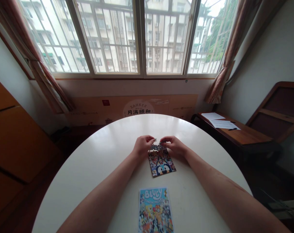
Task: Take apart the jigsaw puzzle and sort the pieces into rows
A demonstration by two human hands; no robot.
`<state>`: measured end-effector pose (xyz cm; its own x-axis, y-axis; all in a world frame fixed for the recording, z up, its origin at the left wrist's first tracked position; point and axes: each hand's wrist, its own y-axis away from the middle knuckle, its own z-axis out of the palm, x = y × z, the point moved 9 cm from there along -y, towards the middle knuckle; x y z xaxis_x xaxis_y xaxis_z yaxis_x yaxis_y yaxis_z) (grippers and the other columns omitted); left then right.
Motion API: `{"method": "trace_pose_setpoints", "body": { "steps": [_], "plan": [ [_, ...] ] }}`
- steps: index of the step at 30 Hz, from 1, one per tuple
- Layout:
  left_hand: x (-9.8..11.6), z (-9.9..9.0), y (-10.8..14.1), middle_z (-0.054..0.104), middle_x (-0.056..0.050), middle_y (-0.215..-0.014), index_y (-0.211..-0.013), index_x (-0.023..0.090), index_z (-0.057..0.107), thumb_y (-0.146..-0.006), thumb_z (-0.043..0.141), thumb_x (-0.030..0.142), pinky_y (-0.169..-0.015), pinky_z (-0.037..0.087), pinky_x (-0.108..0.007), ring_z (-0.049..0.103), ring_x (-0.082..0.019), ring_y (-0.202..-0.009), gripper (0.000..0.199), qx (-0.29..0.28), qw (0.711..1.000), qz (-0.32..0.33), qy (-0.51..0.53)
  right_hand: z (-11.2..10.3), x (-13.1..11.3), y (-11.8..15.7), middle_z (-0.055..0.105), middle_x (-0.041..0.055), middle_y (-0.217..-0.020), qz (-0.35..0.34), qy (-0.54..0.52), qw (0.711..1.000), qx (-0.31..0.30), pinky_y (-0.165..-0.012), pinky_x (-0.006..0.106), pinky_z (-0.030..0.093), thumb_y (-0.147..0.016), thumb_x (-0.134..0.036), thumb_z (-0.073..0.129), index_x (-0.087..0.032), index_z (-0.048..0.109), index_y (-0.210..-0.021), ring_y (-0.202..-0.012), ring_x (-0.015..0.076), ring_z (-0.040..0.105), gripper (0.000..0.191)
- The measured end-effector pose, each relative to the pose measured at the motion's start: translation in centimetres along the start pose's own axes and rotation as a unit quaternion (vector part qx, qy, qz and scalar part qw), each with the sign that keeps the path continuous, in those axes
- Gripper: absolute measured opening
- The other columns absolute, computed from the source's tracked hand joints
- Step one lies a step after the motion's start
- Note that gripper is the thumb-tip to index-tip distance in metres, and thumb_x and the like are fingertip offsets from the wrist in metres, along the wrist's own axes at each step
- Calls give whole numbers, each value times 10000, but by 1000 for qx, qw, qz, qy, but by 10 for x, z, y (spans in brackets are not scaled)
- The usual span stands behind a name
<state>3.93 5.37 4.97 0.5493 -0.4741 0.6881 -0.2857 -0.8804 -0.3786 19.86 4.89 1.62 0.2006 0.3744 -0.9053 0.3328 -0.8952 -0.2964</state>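
"BLUEY" above a smaller "FANZINE PROJECT" on the picture card [155,210], "ZANKEE" and "月满颐和" on the tan panel [134,105]

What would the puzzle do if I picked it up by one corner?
The puzzle would probably sag or break apart, since its ragged far edge shows small interlocking pieces. It's likely light, because it looks thin. Pushed flat, it might slide, as the table looks smooth and shiny.

Left hand [144,145], right hand [174,145]: both curled
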Motion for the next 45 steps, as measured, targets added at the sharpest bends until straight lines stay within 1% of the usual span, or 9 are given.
{"method": "trace_pose_setpoints", "body": {
  "steps": [6,12,19,23,25,28,31,34,45],
  "plan": [
    [-17,-25,-7,768,-67,-908,-954,182,774,-879,593,328,-762,537,-299,688,-201,-804,244,38,997,-20,-60,-1,2,0,737,79,-910,11,5,1000,9,-856,386,508,-755,-441,721,-158,737,-903,-870,224,659,320],
    [-30,-28,-5,747,-68,-974,-814,232,796,-836,627,296,-888,490,-381,645,-259,-943,183,41,985,-39,-161,-1,5,0,740,78,-916,17,8,1000,9,-847,377,509,-752,-451,724,-160,747,-912,-870,223,664,333],
    [-31,-25,-1,727,-73,-1059,-907,250,801,-832,641,292,-905,475,-416,615,-300,-1005,182,50,975,-43,-214,-1,6,0,743,79,-921,19,11,1000,8,-849,384,515,-760,-450,723,-161,743,-927,-868,223,666,335],
    [-29,-34,-2,716,-91,-1095,-1019,223,776,-911,544,294,-928,469,-412,615,-292,-1030,265,82,972,-45,-215,-1,6,0,745,85,-922,22,10,1000,14,-853,394,516,-758,-465,727,-163,749,-924,-871,229,669,345],
    [-20,-37,-2,722,-84,-1072,-1020,214,768,-938,501,287,-936,469,-394,623,-270,-1018,289,102,975,-26,-197,-2,6,0,744,89,-922,22,7,1000,20,-852,396,519,-749,-470,737,-162,749,-923,-873,232,671,354],
    [3,-31,-1,740,-74,-1009,-959,195,772,-932,524,292,-929,475,-380,642,-245,-963,268,101,984,32,-145,-3,6,-1,737,90,-917,18,1,999,30,-853,391,521,-731,-471,758,-160,733,-947,-874,226,669,379],
    [25,-12,1,751,-61,-965,-914,207,780,-897,592,320,-924,476,-388,650,-248,-945,220,49,990,72,-112,-6,5,-1,720,80,-892,11,-8,999,43,-823,372,529,-700,-484,784,-161,703,-928,-859,217,663,404],
    [37,5,4,756,-53,-939,-891,224,785,-864,637,304,-915,479,-385,657,-244,-920,170,3,991,84,-100,-7,2,0,701,63,-846,2,-15,999,49,-790,355,533,-676,-516,795,-166,678,-855,-830,208,655,410],
    [22,6,1,760,-58,-886,-875,201,778,-853,642,250,-825,495,-348,670,-236,-863,146,-6,994,60,-96,-2,3,0,733,71,-871,12,-21,1000,8,-799,355,520,-733,-495,751,-161,729,-895,-833,218,669,372]
  ]
}}
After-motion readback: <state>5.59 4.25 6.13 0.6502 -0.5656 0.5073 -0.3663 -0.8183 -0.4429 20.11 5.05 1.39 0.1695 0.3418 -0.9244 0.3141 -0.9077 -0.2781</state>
